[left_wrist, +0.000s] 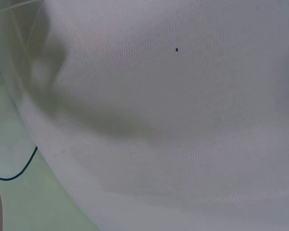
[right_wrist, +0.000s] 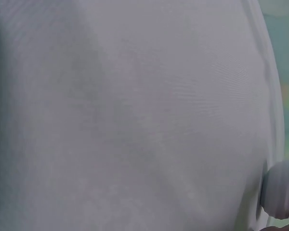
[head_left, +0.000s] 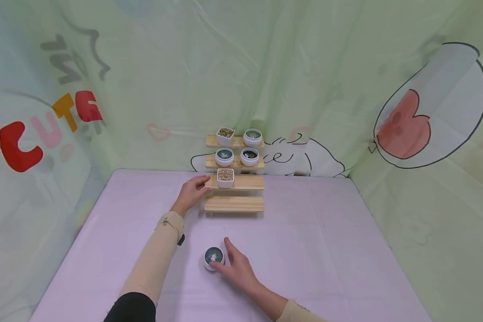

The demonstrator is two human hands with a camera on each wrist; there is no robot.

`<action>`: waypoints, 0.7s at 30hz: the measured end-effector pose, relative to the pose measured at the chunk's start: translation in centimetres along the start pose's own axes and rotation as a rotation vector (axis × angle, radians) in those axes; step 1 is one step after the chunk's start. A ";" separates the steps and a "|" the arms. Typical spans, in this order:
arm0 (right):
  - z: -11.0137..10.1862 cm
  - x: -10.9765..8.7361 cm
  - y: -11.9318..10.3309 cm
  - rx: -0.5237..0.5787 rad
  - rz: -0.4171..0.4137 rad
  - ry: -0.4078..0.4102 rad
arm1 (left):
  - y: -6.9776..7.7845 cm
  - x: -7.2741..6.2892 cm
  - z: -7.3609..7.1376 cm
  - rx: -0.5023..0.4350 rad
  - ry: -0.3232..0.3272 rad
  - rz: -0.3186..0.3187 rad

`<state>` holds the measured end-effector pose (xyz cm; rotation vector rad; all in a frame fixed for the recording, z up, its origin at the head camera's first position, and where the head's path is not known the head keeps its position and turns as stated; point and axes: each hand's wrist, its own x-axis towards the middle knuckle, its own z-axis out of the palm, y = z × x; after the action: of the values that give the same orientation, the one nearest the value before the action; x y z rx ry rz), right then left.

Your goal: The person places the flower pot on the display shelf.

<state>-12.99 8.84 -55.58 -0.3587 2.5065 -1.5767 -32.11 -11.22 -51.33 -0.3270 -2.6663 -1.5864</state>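
A tiered wooden shelf (head_left: 249, 182) stands at the back middle of the table. My left hand (head_left: 191, 192) is at the left end of its third board, fingertips by the board's end, just left of a square white pot (head_left: 226, 181) with tan bits. On the table in front, a round white pot (head_left: 214, 270) with a dark green top stands upright. My right hand (head_left: 239, 268) is at its right side, thumb over the near rim and fingers extended, apart from the far side. The right wrist view shows this pot (right_wrist: 281, 190) at the lower right edge.
The upper boards carry another square pot (head_left: 225, 140), a round pot with a green top (head_left: 252, 141), one with a teal top (head_left: 224, 161) and one with a dark top (head_left: 250, 161). A lilac cloth (head_left: 314, 241) covers the table. Printed curtains (head_left: 177, 80) hang behind and beside it.
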 end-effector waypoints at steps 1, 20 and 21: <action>0.1 0.0 0.1 0.004 -0.005 -0.001 | 0.0 0.0 0.0 0.007 0.000 0.000; 1.3 -0.2 0.5 -0.016 -0.078 -0.005 | -0.2 0.2 0.1 -0.011 0.009 -0.002; 1.3 -0.2 0.5 -0.019 -0.076 -0.006 | -0.2 0.2 0.1 -0.010 0.010 0.000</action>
<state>-12.53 7.98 -56.61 -0.4660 2.5335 -1.5771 -32.31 -11.20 -51.59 -0.3181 -2.6514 -1.5977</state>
